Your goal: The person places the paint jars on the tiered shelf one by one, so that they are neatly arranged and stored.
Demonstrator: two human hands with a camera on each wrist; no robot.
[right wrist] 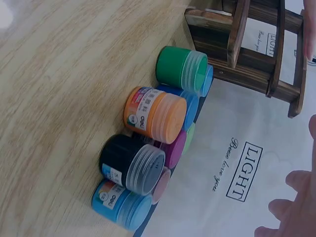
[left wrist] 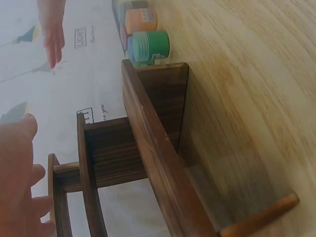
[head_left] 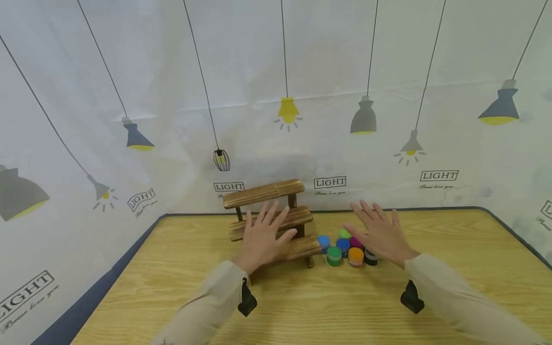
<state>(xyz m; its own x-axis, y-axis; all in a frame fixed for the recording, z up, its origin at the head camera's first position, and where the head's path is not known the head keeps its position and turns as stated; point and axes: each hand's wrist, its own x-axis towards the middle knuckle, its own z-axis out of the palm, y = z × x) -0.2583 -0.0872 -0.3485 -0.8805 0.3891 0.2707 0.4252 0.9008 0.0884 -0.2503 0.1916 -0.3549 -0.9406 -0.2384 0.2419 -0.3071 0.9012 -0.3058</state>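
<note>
Jars are all down on the surface (head_left: 345, 306) & the rack (head_left: 301, 215) stands upright on its legs, stepped tiers facing the person — so placement of any jar on the rack looks undone, tho part of the lowest tier is behind the left hand (head_left: 263, 241) in the head view. Jars sit bunched just right of the rack: green jar (head_left: 334, 257) & orange jar (head_left: 355, 257) in front, w/ blue jar (head_left: 343, 247) btwn & behind; pale blue jar (head_left: 323, 243) nearest the rack (can't tell if touching), lime jar (head_left: 344, 234) at back, purple jar (head_left: 356, 242) & black jar (head_left: 371, 258) by the right hand (head_left: 381, 235). Right wrist view adds pink jar (right wrist: 161, 187) & sky-blue jar (right wrist: 121, 204) next to the black one. Clear caps look on, at least on green, orange & black. Hands are well apart, fingers straight & spread, neither gripping a thing — left over the rack, right over the jars' right end, both apparently raised. Prob. a start pose, maybe a finish; can't tell which. If jars are meant for the tiers, approx. all of it is left.
</note>
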